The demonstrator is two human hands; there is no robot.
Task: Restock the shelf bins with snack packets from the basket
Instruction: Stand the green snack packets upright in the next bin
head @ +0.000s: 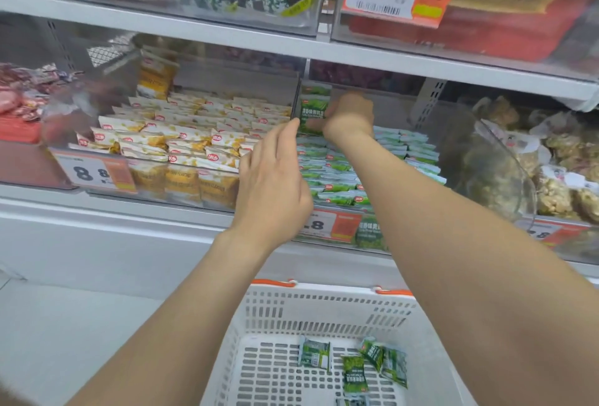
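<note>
With my right hand (348, 117) closed on a green snack packet (312, 110) at the back of the green bin (366, 159) and my left hand (272, 175) spread empty just before it, I judged these packets light, crinkly and slippery, best pinched by the sealed edge.

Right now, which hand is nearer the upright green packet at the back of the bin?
Right. The right hand grips the upright green packet; the left hand hovers open, nearer the camera, fingertips just left of it.
</note>
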